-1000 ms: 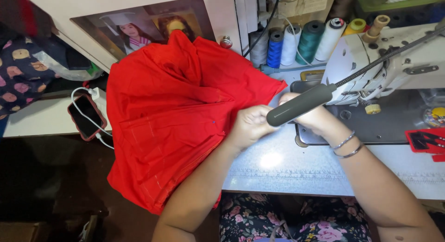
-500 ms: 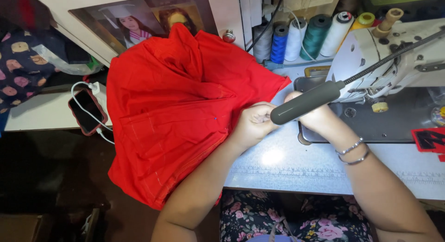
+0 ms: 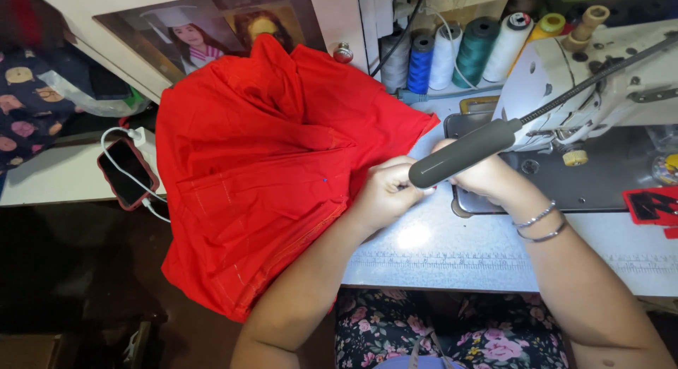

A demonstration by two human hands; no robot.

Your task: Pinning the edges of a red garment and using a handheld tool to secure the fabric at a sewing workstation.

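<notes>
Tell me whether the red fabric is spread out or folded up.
Spread out: the red fabric fans across the table edge and hangs over it.

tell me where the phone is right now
In the head view the phone, in a red case with a white cable plugged in, lies at the left, just beyond the red fabric, on the white side surface.

A dark lamp head [image 3: 462, 153] crosses in front of my right hand [image 3: 484, 178], hiding its fingertips and whatever they pinch. The red cloth [image 3: 268, 171] covers the counter [image 3: 452, 252] beneath it, and the sewing machine [image 3: 600, 79] runs off the right edge.
</notes>
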